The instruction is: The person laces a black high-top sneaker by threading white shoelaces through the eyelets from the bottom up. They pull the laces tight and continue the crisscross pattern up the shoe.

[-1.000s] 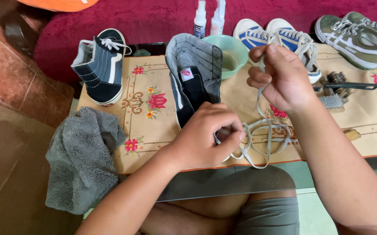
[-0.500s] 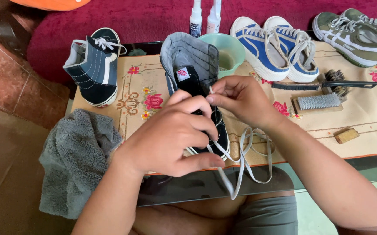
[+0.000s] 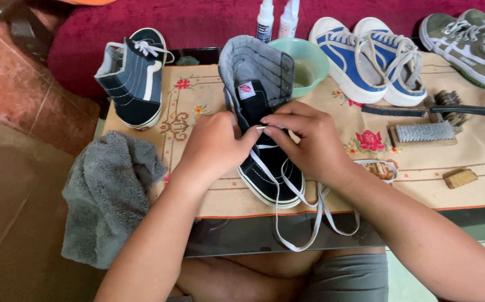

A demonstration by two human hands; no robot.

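Both hands' (image 3: pixel 214 148) (image 3: pixel 309 142) grip pinched on white lace (image 3: pixel 287 184) over black high-top (image 3: pixel 265 140), eyelets hidden.

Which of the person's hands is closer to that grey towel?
Left. The left hand rests on the black high-top shoe, just right of the grey towel; the right hand lies beyond the shoe, farther away.

High-top sneaker (image 3: pixel 265 151): black upper, grey lining, white sole edge. Shoelace (image 3: pixel 304 223): white. Cloth (image 3: pixel 108 196): grey. Table mat (image 3: pixel 477 151): beige, red floral embroidery. Bowl (image 3: pixel 309 61): pale green. Low sneakers (image 3: pixel 360 61): blue, white laces.
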